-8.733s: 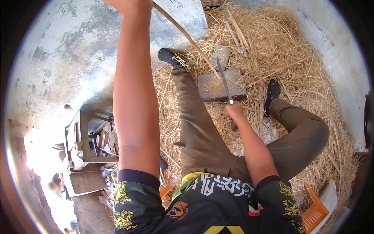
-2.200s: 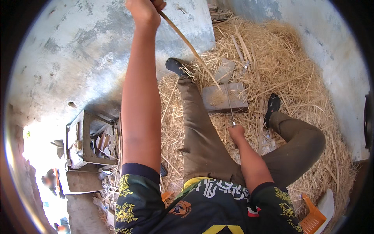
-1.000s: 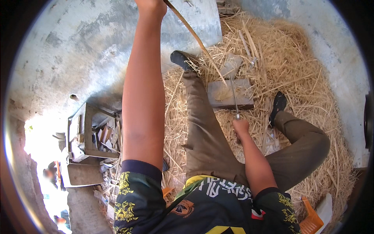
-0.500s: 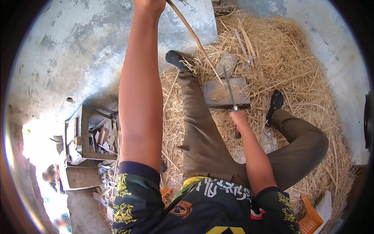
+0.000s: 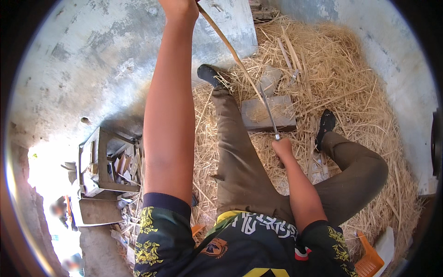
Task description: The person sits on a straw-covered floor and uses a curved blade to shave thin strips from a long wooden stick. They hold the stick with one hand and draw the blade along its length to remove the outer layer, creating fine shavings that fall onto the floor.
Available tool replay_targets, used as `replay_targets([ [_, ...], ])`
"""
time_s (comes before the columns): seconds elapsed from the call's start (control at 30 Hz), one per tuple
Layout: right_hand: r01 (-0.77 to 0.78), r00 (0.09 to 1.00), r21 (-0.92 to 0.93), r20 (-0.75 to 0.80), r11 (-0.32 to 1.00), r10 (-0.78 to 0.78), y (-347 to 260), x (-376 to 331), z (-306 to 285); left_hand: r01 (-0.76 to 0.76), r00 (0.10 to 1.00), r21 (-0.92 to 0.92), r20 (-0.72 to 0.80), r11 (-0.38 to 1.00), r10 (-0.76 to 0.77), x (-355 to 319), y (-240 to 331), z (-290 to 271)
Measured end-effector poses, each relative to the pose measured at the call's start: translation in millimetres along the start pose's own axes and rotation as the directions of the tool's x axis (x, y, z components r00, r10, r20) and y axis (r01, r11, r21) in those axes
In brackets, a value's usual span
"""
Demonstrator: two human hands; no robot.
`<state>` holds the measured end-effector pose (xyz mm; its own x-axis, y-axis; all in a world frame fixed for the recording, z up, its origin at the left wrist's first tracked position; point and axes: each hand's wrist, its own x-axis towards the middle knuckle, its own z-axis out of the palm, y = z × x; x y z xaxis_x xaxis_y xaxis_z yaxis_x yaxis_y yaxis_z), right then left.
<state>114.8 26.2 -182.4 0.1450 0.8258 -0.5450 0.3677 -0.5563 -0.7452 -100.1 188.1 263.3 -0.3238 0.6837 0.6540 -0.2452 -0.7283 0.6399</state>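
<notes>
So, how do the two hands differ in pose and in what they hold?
The left hand is raised high at the top of the picture, arm stretched out; the right hand is low, between the legs. The left hand grips the upper end of a long thin strip; the right hand grips the handle of a knife, whose blade meets the strip over a flat block. Both are closed around what they hold.

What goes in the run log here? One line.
left hand: raised, gripping cane strip | right hand: knife on block
</notes>
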Motion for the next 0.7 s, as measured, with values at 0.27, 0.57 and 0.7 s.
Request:
replay_targets([
  [0.27, 0.505, 0.844, 0.072, -0.248, 0.860, -0.475, -60.2, -13.7, -5.5, -0.038, 0.999, -0.026, 0.015, 0.999, 0.039, -4.3, 1.5, -16.3],
  [0.57, 0.073, 0.967, -0.046, -0.242, 0.996, -0.082, 67.1, 39.8, 20.1, -0.002, 1.000, 0.025, 0.029, 1.000, 0.001, -6.2, -5.1, 0.7],
  [0.7, 0.204, 0.973, 0.278, -0.159, 0.939, -0.164, -8.0, 23.5, 4.8, -0.059, 0.997, 0.028, 0.041, 0.998, 0.057, -2.8, -9.3, -11.3],
])
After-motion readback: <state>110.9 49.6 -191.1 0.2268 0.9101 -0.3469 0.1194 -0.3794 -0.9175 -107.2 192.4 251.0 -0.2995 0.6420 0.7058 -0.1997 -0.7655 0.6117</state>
